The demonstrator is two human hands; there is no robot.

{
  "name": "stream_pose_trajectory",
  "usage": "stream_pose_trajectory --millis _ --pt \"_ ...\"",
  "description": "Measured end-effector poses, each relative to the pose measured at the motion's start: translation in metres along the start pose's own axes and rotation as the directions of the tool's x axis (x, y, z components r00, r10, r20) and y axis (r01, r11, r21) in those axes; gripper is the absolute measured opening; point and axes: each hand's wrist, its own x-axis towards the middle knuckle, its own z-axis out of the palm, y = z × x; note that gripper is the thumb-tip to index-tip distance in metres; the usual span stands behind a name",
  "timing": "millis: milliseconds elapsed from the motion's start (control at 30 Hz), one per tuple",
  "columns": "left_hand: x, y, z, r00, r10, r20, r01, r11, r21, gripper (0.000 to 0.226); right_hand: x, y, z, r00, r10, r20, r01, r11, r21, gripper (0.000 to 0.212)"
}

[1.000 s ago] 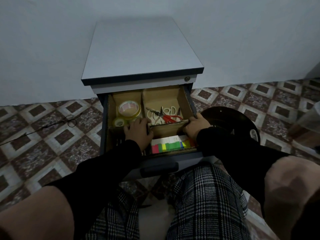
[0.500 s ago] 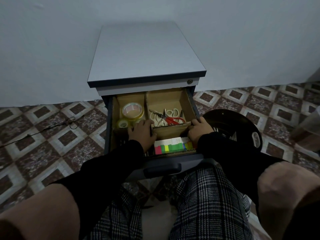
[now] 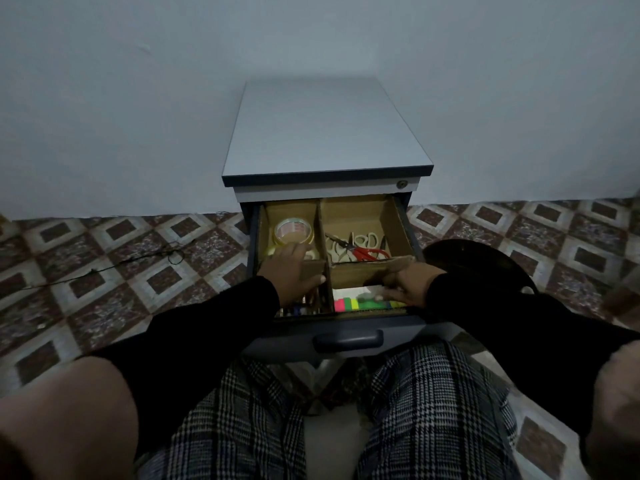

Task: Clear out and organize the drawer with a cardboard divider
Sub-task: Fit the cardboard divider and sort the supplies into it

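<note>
Open drawer (image 3: 363, 327) fitted with a cardboard divider (image 3: 360, 268): left hand (image 3: 294, 268) grips its crosswise strip, while right hand (image 3: 405, 284) lies with fingers extended over coloured sticky notes (image 3: 360, 303) in the front-right compartment.

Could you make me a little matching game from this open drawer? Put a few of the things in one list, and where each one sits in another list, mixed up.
Things:
1. tape roll
2. red-handled scissors
3. coloured sticky notes
4. cardboard divider

Places:
A. front right compartment
B. back left compartment
C. gripped by the left hand and touched by the right hand
D. back right compartment

Pairs: 1-B, 2-D, 3-A, 4-C
</note>
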Motion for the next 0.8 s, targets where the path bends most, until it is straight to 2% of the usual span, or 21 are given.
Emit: stream_pose_trajectory --millis 67,133,233,333,500,633,800 --pt "-0.010 -0.004 -0.012 0.986 0.075 0.149 -0.070 0.997 -0.037 0.055 -0.009 -0.006 -0.003 0.998 0.003 0.067 -0.009 0.996 0.086 0.056" --pt "-0.019 -0.003 -0.019 0.928 0.116 0.353 -0.125 0.992 0.004 0.049 -0.015 -0.008 -0.006 0.991 -0.004 0.134 -0.011 0.994 0.106 0.063" --pt "-0.033 -0.002 -0.020 0.828 0.064 0.558 -0.205 0.959 0.193 0.066 -0.023 -0.011 -0.010 0.971 -0.017 0.237 0.011 1.000 0.026 0.070" --pt "-0.043 -0.006 -0.014 0.809 0.065 0.584 -0.288 0.909 0.300 0.075 -0.024 -0.017 -0.012 0.959 -0.001 0.285 0.031 0.995 -0.098 0.068" --pt "-0.042 -0.007 -0.013 0.822 0.106 0.560 -0.403 0.802 0.440 0.064 -0.023 -0.025 -0.017 0.958 -0.020 0.286 0.081 0.975 -0.206 0.055" --pt "-0.035 -0.006 -0.013 0.802 0.097 0.589 -0.431 0.776 0.460 0.062 -0.020 -0.031 -0.022 0.951 -0.032 0.307 0.121 0.955 -0.273 0.055" --pt "-0.032 -0.006 -0.014 0.790 0.104 0.604 -0.458 0.755 0.469 0.061 -0.017 -0.029 -0.023 0.946 -0.043 0.321 0.132 0.956 -0.263 0.053"
